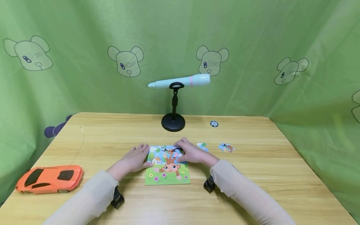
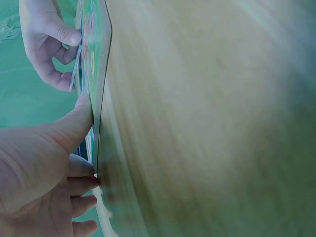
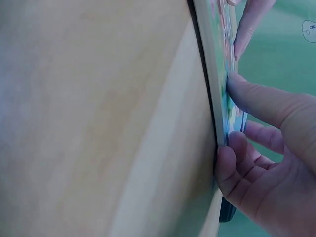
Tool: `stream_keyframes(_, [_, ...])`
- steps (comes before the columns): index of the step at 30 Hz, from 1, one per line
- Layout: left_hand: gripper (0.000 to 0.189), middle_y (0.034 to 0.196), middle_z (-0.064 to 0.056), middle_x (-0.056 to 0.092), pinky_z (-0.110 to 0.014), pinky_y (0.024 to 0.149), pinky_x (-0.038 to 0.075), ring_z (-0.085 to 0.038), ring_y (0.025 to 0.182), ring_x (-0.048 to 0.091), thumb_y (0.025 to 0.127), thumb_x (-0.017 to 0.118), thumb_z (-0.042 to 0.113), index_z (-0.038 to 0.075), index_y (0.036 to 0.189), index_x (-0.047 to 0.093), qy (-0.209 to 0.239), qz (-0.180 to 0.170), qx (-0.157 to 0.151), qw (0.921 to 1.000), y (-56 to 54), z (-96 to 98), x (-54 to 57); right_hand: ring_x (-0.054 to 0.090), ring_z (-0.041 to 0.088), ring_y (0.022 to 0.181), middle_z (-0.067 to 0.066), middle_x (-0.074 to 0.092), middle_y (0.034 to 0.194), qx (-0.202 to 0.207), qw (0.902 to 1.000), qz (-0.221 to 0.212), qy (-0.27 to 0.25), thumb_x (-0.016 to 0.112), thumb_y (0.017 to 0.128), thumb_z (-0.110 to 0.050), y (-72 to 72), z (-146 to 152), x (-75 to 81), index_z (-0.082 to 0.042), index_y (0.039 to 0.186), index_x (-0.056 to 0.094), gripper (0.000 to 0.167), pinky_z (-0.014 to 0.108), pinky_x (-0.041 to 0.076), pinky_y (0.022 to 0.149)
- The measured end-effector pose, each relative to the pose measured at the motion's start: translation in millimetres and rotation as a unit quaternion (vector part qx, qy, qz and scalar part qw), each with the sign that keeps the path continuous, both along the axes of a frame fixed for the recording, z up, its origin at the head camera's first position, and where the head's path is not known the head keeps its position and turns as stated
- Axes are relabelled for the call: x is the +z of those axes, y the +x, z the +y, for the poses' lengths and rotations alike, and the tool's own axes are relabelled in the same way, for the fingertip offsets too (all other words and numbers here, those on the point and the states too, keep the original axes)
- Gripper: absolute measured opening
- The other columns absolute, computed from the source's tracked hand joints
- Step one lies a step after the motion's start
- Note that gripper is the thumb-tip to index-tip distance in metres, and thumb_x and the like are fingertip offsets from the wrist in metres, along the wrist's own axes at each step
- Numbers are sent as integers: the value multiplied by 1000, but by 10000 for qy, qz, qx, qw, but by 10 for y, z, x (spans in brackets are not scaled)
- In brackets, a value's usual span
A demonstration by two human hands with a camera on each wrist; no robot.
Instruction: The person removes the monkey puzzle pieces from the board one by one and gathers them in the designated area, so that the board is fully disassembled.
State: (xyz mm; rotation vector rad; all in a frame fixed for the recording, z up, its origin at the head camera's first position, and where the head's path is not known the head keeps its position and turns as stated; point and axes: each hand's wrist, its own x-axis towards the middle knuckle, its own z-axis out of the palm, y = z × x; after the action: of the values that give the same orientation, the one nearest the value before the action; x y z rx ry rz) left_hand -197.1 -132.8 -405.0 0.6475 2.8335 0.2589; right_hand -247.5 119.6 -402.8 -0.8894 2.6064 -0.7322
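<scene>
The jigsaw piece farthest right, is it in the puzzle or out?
Out: the piece lies on the table, right of the puzzle and clear of the right hand.

Booth-like setting, green cartoon-print curtains [image 1: 168, 28]

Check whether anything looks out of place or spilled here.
A puzzle piece and another lie loose on the table, right of the monkey puzzle rather than fitted into it. No spill shows.

Smooth printed puzzle [image 1: 170, 170], glossy plastic-looking car [image 1: 50, 179], wood-grain table [image 1: 270, 181], creased cloth backdrop [image 1: 168, 34]; matt stand [image 1: 173, 124]
</scene>
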Motion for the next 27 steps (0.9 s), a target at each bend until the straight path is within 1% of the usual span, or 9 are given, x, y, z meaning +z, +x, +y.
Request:
stream_keyframes(5, [77,145,-24,23,-52,107,17,-39,134,18,90,53,44,-10,139,28,7,-20,6,10000,3,0,8,46,16,73,8,44,105,72,9997,-68,-234,73,80,-16,-24,26,-3,-10,126,51,52,29,43,65])
stream_keyframes(7, [77,145,-24,23,-52,107,16,-39,134,18,90,53,44,-10,139,28,13,-32,9,10000,2,2,12,47,16,70,8,47,101,124,9993,-67,-358,72,80,-12,-33,37,0,-11,125,52,50,28,43,62])
stream_keyframes(11, [77,145,-24,24,-51,107,17,-38,134,19,90,53,45,-9,139,29,-35,-35,1,10000,0,7,15,46,15,67,6,52,90,177,9978,-114,-633,66,82,-2,-43,63,13,-10,123,54,43,26,41,59])
stream_keyframes(14, [76,145,-24,25,-51,107,18,-38,134,19,90,53,45,-9,139,30,-99,-16,2,10000,-4,5,11,46,16,69,6,55,87,93,9954,-204,-929,60,84,4,-34,81,40,-9,121,58,40,26,41,59])
stream_keyframes(18, [76,145,-24,25,-51,107,18,-38,133,19,90,53,44,-9,139,30,-113,-25,1,9999,-5,4,16,51,18,73,8,56,92,-104,9910,-338,-1293,56,85,6,-20,122,75,-9,119,61,38,30,47,59])
stream_keyframes(21, [75,145,-24,25,-51,107,18,-38,134,19,90,53,44,-9,139,30,-103,-41,-1,9999,-4,9,25,53,20,71,9,53,92,-277,9866,-506,-1523,56,85,5,-19,182,87,-7,122,58,38,37,51,59])
stream_keyframes(24, [75,145,-24,25,-51,107,18,-38,134,19,90,53,43,-10,138,30,-84,-44,1,10000,0,10,26,54,20,67,10,52,92,-477,9815,-642,-1739,58,86,4,-24,270,110,-3,124,53,39,42,52,58])
stream_keyframes(27, [75,145,-24,25,-51,107,18,-38,133,19,90,53,43,-10,138,30,-77,-42,-1,10000,6,8,26,55,20,69,13,54,93,-639,9781,-620,-1881,58,85,4,-21,380,160,1,121,52,37,38,52,60])
